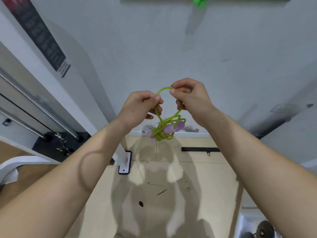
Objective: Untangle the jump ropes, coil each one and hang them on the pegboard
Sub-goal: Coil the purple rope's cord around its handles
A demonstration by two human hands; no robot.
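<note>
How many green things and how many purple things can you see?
Green: 2 (yellow-green rope held in both hands, bright green handles high on the wall)
Purple: 2 (handles wrapped in the rope)
Total: 4

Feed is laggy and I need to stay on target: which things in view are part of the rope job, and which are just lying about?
Part of the job:
- yellow-green rope, loop pinched by left hand and right hand
- purple handles, wrapped in the coil
- green handles hanging at the top of the wall

Lying about:
- cable machine
- wall socket
- dumbbell
- black bar on the floor
</note>
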